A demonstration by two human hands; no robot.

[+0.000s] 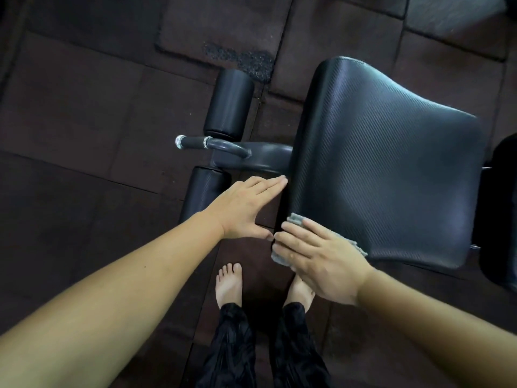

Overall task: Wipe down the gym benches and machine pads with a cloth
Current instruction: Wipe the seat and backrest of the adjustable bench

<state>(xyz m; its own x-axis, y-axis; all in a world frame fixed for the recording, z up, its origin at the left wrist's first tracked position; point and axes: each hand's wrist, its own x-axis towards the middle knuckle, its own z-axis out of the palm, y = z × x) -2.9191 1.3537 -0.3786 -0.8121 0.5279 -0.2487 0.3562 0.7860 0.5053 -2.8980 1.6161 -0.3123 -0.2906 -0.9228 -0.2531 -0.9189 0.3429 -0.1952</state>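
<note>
A wide black textured bench pad (386,163) fills the right of the view. My right hand (321,261) presses a grey cloth (282,254) flat against the pad's near left corner; the cloth shows at the fingertips and past the hand's right edge. My left hand (246,208) is flat with its fingers held together, its fingertips touching the pad's left side edge, and it holds nothing.
Left of the pad are two black roller pads (229,102) (205,191), a grey metal arm (260,161) and a chrome-tipped handle (193,142). My bare feet (229,284) stand on dark rubber floor tiles (84,107). Another dark pad (503,208) sits at the right edge.
</note>
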